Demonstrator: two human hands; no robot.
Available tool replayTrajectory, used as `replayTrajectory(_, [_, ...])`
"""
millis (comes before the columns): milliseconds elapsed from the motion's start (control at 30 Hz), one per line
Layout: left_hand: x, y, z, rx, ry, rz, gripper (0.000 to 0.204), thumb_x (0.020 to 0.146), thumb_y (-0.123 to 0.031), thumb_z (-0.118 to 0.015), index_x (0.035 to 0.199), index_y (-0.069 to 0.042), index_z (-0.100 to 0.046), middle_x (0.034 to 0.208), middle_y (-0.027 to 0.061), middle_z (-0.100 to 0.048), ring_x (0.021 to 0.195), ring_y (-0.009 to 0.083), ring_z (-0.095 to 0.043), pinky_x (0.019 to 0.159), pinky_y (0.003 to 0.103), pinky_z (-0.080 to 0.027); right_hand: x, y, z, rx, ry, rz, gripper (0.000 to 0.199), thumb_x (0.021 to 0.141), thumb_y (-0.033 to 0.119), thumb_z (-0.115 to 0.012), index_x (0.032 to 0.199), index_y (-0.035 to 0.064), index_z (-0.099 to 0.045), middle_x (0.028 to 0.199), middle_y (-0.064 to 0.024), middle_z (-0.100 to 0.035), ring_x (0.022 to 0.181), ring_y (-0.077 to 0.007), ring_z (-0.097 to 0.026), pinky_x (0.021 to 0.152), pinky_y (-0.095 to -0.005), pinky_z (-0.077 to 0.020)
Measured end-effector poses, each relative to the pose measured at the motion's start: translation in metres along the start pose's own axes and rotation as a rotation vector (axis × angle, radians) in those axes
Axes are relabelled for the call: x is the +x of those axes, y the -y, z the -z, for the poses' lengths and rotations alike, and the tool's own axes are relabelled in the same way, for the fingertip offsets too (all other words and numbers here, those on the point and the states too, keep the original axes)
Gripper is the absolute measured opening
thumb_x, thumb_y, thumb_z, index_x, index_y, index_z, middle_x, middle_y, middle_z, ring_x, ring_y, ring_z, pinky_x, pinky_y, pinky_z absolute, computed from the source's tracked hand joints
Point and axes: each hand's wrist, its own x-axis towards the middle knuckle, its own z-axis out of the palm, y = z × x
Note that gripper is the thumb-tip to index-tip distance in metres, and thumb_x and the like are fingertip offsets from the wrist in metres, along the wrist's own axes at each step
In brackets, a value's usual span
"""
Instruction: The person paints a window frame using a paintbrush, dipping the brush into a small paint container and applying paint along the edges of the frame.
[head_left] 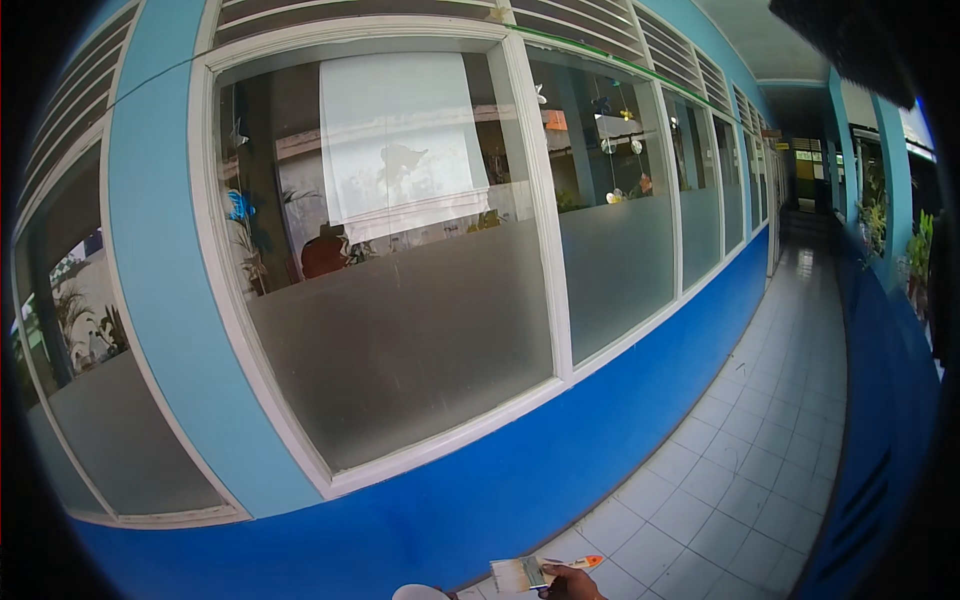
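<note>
Took in first a row of white-framed windows (400, 335), frosted in the lower half; dropped to a bright blue lower wall (480, 485), then to a pale tiled floor (715, 500). Spotted, right at the bottom edge, a flat paintbrush (533, 573), bristles-left, gripped in the right hand (572, 584)! Glimpsed further left a white rounded rim (420, 593), mostly cut off. Couldn't tell the left hand's state, out of view.
</note>
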Motion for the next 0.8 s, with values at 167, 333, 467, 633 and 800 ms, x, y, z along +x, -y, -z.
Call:
replayTrajectory(167, [0.013, 0.012, 0.028, -0.076, 0.006, 0.099, 0.068, 0.089, -0.06, -0.057, 0.136, -0.01, -0.052, 0.136, 0.0131, -0.058, 0.128, 0.0365, -0.051, 0.109, 0.06, -0.039, 0.006, 0.01, 0.001, 0.02, 0.063, 0.007, 0.04, 0.086, 0.013, -0.066, 0.122, -0.0008, -0.055, 0.1, -0.0082, -0.065, 0.085, -0.0187, -0.061, 0.064, -0.0327, -0.0456])
replayTrajectory(333, [0.023, 0.014, 0.022, -0.359, 0.244, 0.222, 0.086, 0.088, -0.066, -0.057, 0.141, 0.0, -0.042, 0.13, 0.026, -0.051, 0.124, 0.0419, -0.05, 0.11, 0.051, -0.043, -0.004, 0.047, -0.04, -0.124, 0.114, 0.178, 0.039, 0.083, 0.009, -0.067, 0.118, -0.0051, -0.055, 0.095, -0.0122, -0.065, 0.073, -0.0189, -0.063, 0.058, -0.0311, -0.0498])
replayTrajectory(467, [0.033, 0.017, 0.011, -0.35, 0.243, 0.228, 0.085, 0.089, -0.066, -0.056, 0.142, -0.001, -0.041, 0.132, 0.0246, -0.05, 0.125, 0.0414, -0.05, 0.11, 0.052, -0.044, -0.016, 0.087, -0.096, -0.31, 0.22, 0.39, 0.039, 0.079, 0.001, -0.072, 0.114, -0.0037, -0.055, 0.095, -0.0152, -0.065, 0.071, -0.0211, -0.067, 0.053, -0.0315, -0.0567])
replayTrajectory(633, [0.032, 0.012, 0.006, -0.235, 0.235, 0.197, 0.081, 0.089, -0.065, -0.056, 0.146, -0.011, -0.038, 0.145, 0.0147, -0.047, 0.132, 0.0376, -0.048, 0.113, 0.054, -0.039, -0.033, 0.101, -0.158, -0.623, 0.405, 0.65, 0.036, 0.079, -0.001, -0.08, 0.109, -0.0042, -0.061, 0.101, -0.0153, -0.067, 0.083, -0.0157, -0.068, 0.063, -0.028, -0.0583])
replayTrajectory(800, [0.031, 0.006, 0.002, -0.197, 0.306, 0.186, 0.077, 0.092, -0.065, -0.051, 0.15, -0.017, -0.035, 0.152, 0.0117, -0.041, 0.137, 0.0358, -0.044, 0.116, 0.054, -0.035, -0.048, 0.099, -0.206, -0.813, 0.626, 0.673, 0.032, 0.082, 0.002, -0.079, 0.109, -0.0032, -0.062, 0.102, -0.0157, -0.069, 0.084, -0.0162, -0.069, 0.069, -0.0275, -0.0593])
